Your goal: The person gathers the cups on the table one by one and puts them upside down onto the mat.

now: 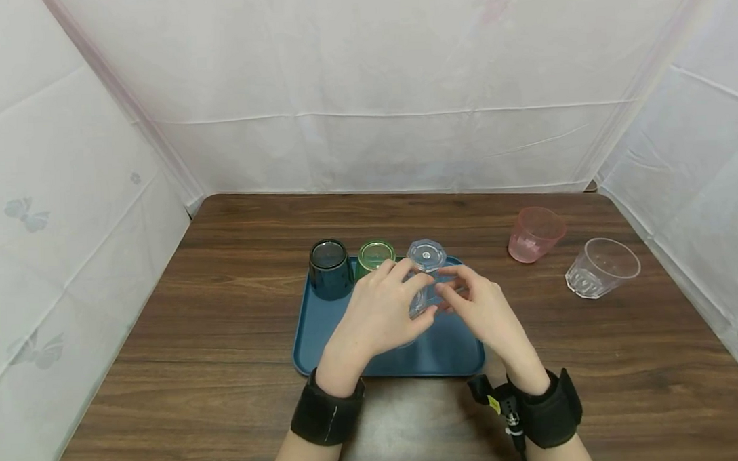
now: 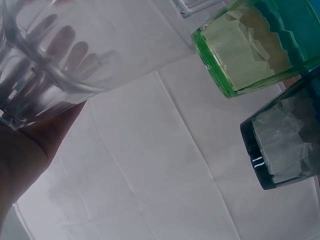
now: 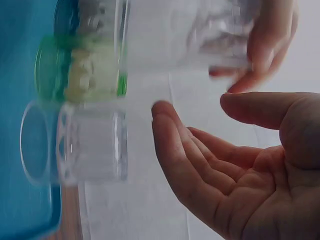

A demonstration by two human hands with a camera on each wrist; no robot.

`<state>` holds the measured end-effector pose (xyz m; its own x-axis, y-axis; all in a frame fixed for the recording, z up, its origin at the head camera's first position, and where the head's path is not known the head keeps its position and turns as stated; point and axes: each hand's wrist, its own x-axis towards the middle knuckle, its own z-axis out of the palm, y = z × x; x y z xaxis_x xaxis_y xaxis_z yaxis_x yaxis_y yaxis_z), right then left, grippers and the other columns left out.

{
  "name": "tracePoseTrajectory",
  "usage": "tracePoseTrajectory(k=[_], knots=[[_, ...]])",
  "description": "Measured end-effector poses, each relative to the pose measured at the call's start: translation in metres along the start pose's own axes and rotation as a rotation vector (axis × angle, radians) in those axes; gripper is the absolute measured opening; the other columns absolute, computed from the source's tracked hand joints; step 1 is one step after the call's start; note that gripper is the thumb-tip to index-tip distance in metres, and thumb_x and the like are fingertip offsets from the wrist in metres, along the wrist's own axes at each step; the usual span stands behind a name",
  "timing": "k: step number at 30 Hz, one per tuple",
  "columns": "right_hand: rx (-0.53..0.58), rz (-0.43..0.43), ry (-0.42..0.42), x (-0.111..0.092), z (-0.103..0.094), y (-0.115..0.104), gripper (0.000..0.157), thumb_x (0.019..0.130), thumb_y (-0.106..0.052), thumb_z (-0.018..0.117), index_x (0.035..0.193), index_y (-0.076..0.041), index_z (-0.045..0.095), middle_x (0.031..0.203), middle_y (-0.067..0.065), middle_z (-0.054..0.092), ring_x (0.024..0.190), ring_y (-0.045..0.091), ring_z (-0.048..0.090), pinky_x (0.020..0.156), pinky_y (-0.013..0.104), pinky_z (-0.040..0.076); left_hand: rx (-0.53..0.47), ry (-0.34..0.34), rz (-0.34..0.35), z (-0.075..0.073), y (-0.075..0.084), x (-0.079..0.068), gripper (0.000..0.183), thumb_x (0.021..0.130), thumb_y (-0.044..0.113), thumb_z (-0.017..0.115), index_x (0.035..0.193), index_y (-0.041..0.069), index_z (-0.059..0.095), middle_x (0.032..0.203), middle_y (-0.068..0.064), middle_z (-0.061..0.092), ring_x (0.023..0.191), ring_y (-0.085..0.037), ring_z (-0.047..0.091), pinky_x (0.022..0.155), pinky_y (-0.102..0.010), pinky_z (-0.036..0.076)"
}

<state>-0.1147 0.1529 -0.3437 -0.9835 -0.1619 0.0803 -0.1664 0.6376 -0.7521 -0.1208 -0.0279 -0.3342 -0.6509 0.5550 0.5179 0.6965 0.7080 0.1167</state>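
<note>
Within left hand [image 1: 378, 310], clear glass [image 3: 172, 37].

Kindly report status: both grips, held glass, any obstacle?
Left grip on clear glass, above tray. Right grip empty, alongside. Possible obstacles: green glass, dark glass, second clear glass, all upturned.

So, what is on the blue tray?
On the tray, a dark cup, green cup and clear cup stand upside down. In the head view, the left hand, holding a glass above, hides some of the tray.
</note>
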Motion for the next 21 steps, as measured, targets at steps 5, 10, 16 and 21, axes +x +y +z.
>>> tracePoseTrajectory(k=[5,10,16,21], knots=[[-0.195,-0.027,0.203,0.004,-0.010,0.015,0.039,0.092,-0.030,0.051,0.121,-0.004,0.055,0.096,0.011,0.065,0.077,0.020,0.060,0.063,0.040,0.049,0.020,-0.103,-0.059,-0.003,0.000,0.000,0.034,0.079,0.041,0.063,0.105,0.021,0.068,0.099,0.000,0.057,0.085,-0.015,0.051,0.062,-0.027,0.049],[-0.288,-0.021,0.351,0.005,-0.020,0.027,0.036,0.091,-0.027,0.053,0.118,-0.003,0.057,0.095,0.013,0.066,0.078,0.025,0.062,0.062,0.046,0.048,0.008,-0.176,-0.104,-0.004,-0.001,-0.001,0.033,0.079,0.042,0.065,0.104,0.020,0.067,0.098,0.001,0.056,0.085,-0.015,0.049,0.062,-0.027,0.048],[-0.441,-0.084,0.534,0.008,-0.028,0.041,0.030,0.088,-0.022,0.056,0.110,-0.002,0.060,0.093,0.014,0.063,0.073,0.032,0.060,0.056,0.050,0.046,-0.009,-0.260,-0.136,-0.004,-0.001,-0.002,0.033,0.080,0.043,0.064,0.104,0.021,0.066,0.101,0.001,0.055,0.089,-0.018,0.051,0.064,-0.031,0.049],[-0.531,-0.116,0.726,0.014,-0.036,0.061,0.022,0.085,-0.015,0.057,0.100,0.000,0.063,0.093,0.020,0.061,0.072,0.040,0.056,0.060,0.053,0.043,0.000,-0.286,-0.146,-0.004,-0.002,-0.002,0.033,0.080,0.044,0.064,0.104,0.021,0.066,0.101,0.000,0.055,0.089,-0.019,0.051,0.064,-0.031,0.049]])
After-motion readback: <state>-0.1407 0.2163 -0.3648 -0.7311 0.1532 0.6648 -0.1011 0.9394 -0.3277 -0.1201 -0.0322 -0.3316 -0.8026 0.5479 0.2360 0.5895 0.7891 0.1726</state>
